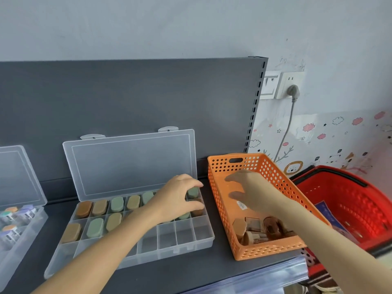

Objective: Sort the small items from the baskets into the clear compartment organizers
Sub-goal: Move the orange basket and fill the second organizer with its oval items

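A clear compartment organizer (197, 240) lies open on the dark shelf, its lid leaning on the back panel. Several green and orange capped items fill its back compartments. My left hand (176, 198) rests over the back right compartments, fingers closed around a green-capped item (193, 192). An orange perforated basket (220, 200) stands to the right with several small brown items (261, 230) at its near end. My right hand (250, 192) hovers above the basket's middle, fingers spread and blurred, holding nothing I can see.
A second clear organizer (21, 225) with purple and white items sits at the far left. A red shopping basket (350, 206) stands right of the shelf. A grey plug and cable (293, 92) hang on the wall behind. The shelf's front edge (254, 279) is near.
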Demonstrator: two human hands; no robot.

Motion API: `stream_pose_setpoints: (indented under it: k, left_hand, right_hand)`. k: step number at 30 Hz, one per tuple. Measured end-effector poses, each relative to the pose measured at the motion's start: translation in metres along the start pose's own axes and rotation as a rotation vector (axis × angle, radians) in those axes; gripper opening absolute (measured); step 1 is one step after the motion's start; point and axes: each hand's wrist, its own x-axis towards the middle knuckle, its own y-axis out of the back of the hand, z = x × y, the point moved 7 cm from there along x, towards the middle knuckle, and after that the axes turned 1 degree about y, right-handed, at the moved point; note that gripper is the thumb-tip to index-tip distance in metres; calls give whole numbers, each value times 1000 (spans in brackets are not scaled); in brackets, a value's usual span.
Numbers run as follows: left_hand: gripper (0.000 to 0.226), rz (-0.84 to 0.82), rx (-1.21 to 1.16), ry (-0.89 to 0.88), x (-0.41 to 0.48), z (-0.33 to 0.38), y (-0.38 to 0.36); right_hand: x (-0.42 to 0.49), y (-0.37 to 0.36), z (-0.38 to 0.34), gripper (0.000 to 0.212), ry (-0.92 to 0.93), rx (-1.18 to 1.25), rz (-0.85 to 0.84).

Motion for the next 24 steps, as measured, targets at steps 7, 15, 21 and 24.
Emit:
stream_pose_setpoints:
  k: [7, 15, 21, 24]
  left_hand:
    - [46, -112, 25, -160, 29, 62, -30]
    - [55, -618, 413, -264, 48, 97, -98]
    - [31, -734, 520, -222, 52, 102, -109]
    - [23, -694, 505, -209, 54, 99, -107]
  right_hand:
    - [-45, 19, 81, 46, -245, -126, -156]
    - [-63, -12, 101, 52, -175, -73, -387]
    - [-54, -34, 101, 56, -70, -239, -448]
    - [-46, -34, 100, 52, -72, -171, -404]
